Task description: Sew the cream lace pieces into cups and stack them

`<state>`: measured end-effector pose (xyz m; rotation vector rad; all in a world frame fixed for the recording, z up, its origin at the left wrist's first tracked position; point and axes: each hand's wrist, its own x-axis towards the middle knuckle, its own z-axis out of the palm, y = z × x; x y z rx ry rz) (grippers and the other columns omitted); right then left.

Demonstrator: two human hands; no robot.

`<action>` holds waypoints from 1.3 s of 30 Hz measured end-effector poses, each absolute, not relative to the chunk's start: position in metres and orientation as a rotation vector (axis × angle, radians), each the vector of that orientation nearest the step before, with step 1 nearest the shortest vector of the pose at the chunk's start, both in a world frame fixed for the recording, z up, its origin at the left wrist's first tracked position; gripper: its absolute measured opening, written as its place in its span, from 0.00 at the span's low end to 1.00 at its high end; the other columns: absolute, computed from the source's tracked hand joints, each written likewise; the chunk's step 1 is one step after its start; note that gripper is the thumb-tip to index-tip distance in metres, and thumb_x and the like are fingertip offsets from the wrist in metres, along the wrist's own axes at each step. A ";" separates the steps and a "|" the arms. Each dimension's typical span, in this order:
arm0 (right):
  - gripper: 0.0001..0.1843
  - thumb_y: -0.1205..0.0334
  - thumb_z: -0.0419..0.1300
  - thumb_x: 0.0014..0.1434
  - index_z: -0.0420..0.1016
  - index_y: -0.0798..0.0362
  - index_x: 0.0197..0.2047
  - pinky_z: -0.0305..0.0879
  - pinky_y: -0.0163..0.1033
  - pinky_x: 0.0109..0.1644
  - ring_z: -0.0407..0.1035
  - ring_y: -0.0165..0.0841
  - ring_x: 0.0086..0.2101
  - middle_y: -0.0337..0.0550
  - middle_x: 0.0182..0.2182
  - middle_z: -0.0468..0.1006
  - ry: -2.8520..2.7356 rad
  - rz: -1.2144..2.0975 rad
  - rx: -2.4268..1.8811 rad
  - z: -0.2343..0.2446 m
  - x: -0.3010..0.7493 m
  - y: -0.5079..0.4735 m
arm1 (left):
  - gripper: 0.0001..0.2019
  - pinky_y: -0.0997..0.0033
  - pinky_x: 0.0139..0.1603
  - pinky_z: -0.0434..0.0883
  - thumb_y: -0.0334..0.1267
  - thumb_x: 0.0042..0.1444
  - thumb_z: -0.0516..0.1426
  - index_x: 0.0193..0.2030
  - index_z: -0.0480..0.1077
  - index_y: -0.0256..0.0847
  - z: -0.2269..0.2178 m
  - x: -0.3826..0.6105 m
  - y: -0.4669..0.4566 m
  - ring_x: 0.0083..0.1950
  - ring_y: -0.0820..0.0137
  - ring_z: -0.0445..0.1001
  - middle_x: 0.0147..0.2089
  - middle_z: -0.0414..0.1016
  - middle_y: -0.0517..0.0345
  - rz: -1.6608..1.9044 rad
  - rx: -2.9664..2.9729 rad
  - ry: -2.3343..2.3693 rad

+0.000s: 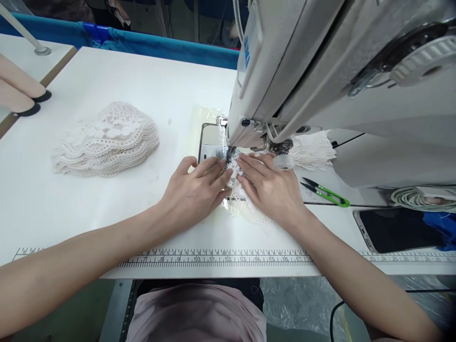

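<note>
A piece of white lace (235,183) lies under the needle area of a sewing machine (285,76), over the metal needle plate (213,151). My left hand (199,185) is spread at the left of the lace, its fingertips at the lace edge near the presser foot (230,153). From the right, my right hand (269,185) lies flat on the lace with its fingers stretched toward the foot. Both palms face down. The lace part beneath my right hand is hidden.
A stack of white lace pieces (110,137) sits on the left of the table. More lace (313,149) lies behind my right hand. Green thread snips (326,192), a phone (395,230) and coiled cord (423,197) are at the right. A ruler strip (213,258) runs along the front edge.
</note>
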<state>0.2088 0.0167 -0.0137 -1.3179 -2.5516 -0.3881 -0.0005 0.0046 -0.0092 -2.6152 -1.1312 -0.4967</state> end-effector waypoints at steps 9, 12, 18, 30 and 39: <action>0.18 0.62 0.51 0.69 0.74 0.58 0.56 0.62 0.49 0.53 0.71 0.42 0.51 0.48 0.51 0.80 -2.503 -0.417 -1.234 -0.014 0.213 0.025 | 0.17 0.54 0.52 0.64 0.41 0.70 0.49 0.58 0.70 0.37 -0.011 -0.001 0.007 0.62 0.61 0.71 0.60 0.74 0.49 -0.507 -2.646 -1.147; 0.13 0.65 0.54 0.67 0.77 0.54 0.51 0.62 0.47 0.52 0.73 0.39 0.47 0.42 0.48 0.82 -2.461 -0.414 -1.120 -0.010 0.214 0.022 | 0.17 0.54 0.51 0.64 0.41 0.70 0.49 0.58 0.69 0.37 -0.010 -0.001 0.008 0.62 0.60 0.70 0.60 0.74 0.49 -0.491 -2.637 -1.132; 0.13 0.54 0.60 0.64 0.78 0.54 0.44 0.63 0.42 0.41 0.73 0.37 0.40 0.43 0.43 0.82 -2.499 -0.049 -1.107 -0.001 0.212 0.013 | 0.14 0.55 0.47 0.65 0.34 0.66 0.50 0.53 0.72 0.36 -0.007 -0.002 0.011 0.52 0.61 0.75 0.52 0.78 0.52 -0.509 -2.662 -1.034; 0.12 0.60 0.49 0.69 0.72 0.53 0.45 0.60 0.39 0.35 0.69 0.35 0.32 0.44 0.35 0.79 -2.269 0.276 -1.344 -0.006 0.205 0.017 | 0.16 0.54 0.50 0.63 0.40 0.66 0.48 0.40 0.77 0.38 0.003 0.004 0.043 0.46 0.59 0.73 0.43 0.77 0.52 -0.617 -2.954 -1.491; 0.11 0.61 0.54 0.67 0.79 0.51 0.44 0.62 0.38 0.39 0.73 0.33 0.33 0.41 0.35 0.82 -2.189 0.136 -1.279 -0.016 0.204 0.021 | 0.16 0.61 0.49 0.66 0.39 0.64 0.50 0.32 0.77 0.41 0.013 0.000 0.054 0.42 0.65 0.72 0.39 0.79 0.57 -0.753 -3.144 -1.544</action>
